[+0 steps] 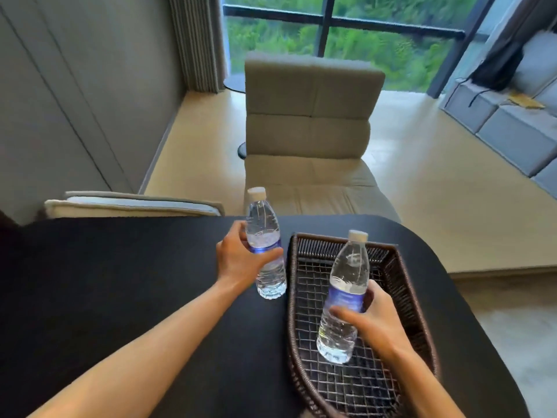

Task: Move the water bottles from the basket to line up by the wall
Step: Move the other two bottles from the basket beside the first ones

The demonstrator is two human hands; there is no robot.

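Observation:
Two clear water bottles with white caps and blue labels are in my hands. My left hand grips one bottle around its label, upright, just left of the basket above the black table. My right hand grips the other bottle at its label, tilted slightly, over the inside of the dark brown wire-bottomed wicker basket. No other bottles show in the basket. The grey wall stands at the left beyond the table.
The black table has a rounded right edge. A beige upholstered chair stands behind it, a cushion lies at the table's far left edge, and a large window and a grey bench are at the back.

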